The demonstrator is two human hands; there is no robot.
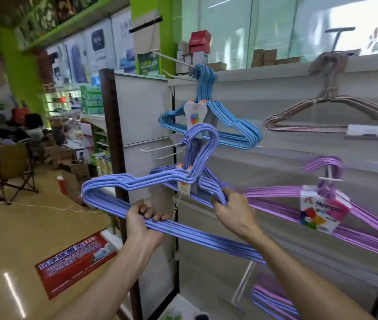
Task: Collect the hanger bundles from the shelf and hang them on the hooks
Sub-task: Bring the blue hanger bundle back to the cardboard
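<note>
Left hand [145, 219] and right hand [228, 207] each clasp the light, stiff periwinkle wire-hanger bundle [151, 181] (slippery coating), its hooks at twelve o'clock beside the white peg hook [160, 147].

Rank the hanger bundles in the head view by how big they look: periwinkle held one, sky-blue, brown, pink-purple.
1. Periwinkle bundle, though it is nearest the camera.
2. Pink-purple bundle, partly cut off.
3. Brown bundle and sky-blue bundle look alike; unranked.

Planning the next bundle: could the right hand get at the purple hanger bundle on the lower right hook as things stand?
Probably not yet: the right hand grips the periwinkle bundle, as does the left hand. Once freed, the purple hanger bundle hangs close by, unobstructed.
</note>
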